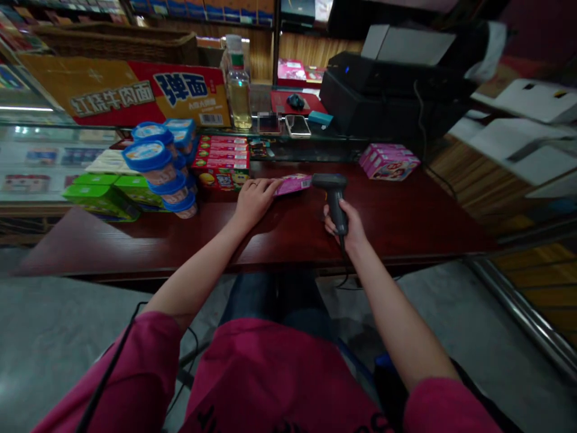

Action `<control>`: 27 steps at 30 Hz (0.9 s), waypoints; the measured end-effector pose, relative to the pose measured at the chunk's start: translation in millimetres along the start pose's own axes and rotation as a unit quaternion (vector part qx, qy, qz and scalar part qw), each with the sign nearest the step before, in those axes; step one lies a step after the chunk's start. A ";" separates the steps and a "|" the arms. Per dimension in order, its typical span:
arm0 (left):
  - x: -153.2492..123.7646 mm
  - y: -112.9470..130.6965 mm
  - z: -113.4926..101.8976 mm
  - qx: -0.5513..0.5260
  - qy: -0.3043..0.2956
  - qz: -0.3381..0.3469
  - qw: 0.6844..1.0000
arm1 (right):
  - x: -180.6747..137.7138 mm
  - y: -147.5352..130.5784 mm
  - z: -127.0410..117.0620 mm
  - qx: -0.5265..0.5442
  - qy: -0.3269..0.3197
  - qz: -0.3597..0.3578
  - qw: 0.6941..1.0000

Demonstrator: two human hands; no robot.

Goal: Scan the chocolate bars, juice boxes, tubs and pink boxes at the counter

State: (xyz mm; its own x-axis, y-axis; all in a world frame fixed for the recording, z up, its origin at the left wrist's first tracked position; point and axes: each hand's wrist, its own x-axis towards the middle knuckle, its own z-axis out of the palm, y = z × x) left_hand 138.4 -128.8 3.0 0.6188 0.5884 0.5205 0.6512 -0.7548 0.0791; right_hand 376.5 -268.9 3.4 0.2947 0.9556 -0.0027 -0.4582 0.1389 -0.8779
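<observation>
Here, the right grip is wrapped around a dark scanner, its head just beside a pink box. The left grip lays extended fingers on that box; whether it pinches, I cannot tell. Red boxes stand just beyond its left side.

The bare left forearm slants from a short magenta sleeve at lower left toward the upper centre of the frame. There the left hand lies back uppermost, fingers stretched rightward, its thumb hard to make out. The bare right forearm rises from lower right, angling leftward. Right of centre, the right hand is closed in a fist-like grip, fingers curled round at its left, thumb above.
</observation>
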 end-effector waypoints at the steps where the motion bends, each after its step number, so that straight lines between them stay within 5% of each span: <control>1: 7.6 4.0 5.0 -0.002 0.001 -0.004 1.000 | -0.5 0.8 -0.7 -0.003 0.002 -0.004 1.000; 7: 25.1 5.4 19.5 -0.022 0.024 -0.027 0.999 | 3.3 5.5 -2.9 -0.002 0.028 -0.011 1.000; 19: 22.6 4.1 15.2 -0.054 0.026 -0.042 0.997 | 5.7 7.9 -7.7 -0.020 0.031 -0.039 0.999; 27: 40.8 26.2 30.5 -0.180 0.077 0.009 0.981 | 7.7 -29.5 -75.3 0.008 0.156 -0.115 0.981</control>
State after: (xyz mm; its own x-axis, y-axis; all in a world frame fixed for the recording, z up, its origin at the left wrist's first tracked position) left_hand 194.1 -115.7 0.4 0.5367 0.5445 0.6445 0.4264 -0.8342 0.3497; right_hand 455.5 -285.3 -6.8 0.6334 0.7724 0.0459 -0.3622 0.3484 -0.8646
